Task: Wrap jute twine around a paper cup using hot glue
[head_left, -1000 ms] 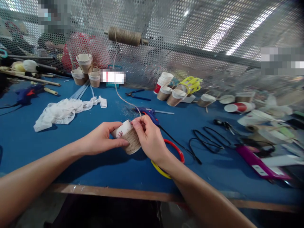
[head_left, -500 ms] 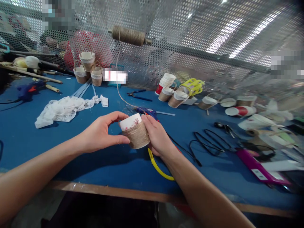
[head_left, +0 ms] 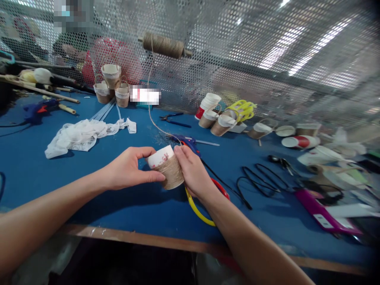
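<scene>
Between my hands is a white paper cup [head_left: 170, 173] with a reddish print, tilted, its lower part wound in brown twine. My left hand [head_left: 130, 169] grips it from the left, thumb on the wound side and fingers behind the rim. My right hand [head_left: 192, 168] is closed around its right side, with the strand of twine [head_left: 157, 126] running into the fingers. That strand comes from a twine spool [head_left: 163, 45] mounted at the mesh. A blue glue gun [head_left: 190, 143] with a clear stick lies just beyond my right hand.
Finished twine-covered little baskets [head_left: 111, 75] are stacked at the back left, near crumpled white lace [head_left: 80, 136]. Pliers [head_left: 175, 119] lie mid-table. More cups [head_left: 208, 105], a black cable [head_left: 264, 178] and a magenta power strip [head_left: 326, 211] occupy the right.
The cup has moved slightly down and left with both hands, turning a little, so its print sits further left. More of the red handle shows by my right wrist.
</scene>
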Available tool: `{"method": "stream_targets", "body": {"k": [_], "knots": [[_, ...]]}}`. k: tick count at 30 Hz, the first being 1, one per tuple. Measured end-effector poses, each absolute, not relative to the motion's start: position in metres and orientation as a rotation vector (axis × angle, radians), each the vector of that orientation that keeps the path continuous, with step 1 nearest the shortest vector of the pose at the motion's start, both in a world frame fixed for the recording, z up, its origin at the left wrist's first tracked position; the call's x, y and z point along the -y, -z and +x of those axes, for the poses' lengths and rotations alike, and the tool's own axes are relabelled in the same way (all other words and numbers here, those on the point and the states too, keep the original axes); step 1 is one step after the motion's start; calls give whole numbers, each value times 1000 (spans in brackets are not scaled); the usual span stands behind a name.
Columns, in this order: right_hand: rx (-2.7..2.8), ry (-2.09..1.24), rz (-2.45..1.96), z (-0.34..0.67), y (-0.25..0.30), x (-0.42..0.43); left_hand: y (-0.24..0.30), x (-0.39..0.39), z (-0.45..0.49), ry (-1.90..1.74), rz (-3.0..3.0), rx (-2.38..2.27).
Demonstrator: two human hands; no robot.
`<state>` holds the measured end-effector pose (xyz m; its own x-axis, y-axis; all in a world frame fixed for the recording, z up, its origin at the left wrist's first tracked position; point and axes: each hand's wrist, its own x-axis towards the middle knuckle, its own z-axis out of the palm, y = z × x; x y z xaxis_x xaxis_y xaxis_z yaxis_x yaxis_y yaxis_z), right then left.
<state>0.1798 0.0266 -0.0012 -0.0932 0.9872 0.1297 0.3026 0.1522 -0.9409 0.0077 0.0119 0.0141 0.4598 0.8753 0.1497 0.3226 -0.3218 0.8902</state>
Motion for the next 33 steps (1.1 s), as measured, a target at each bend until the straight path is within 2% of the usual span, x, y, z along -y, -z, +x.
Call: {"method": "stream_targets", "body": {"k": [7, 33], "knots": [[1758, -723, -1270, 181, -4, -25, -13, -10, 9, -783, 1841, -963], [1712, -808, -1306, 181, -1, -26, -17, -11, 4, -745, 1761, -927]]}}
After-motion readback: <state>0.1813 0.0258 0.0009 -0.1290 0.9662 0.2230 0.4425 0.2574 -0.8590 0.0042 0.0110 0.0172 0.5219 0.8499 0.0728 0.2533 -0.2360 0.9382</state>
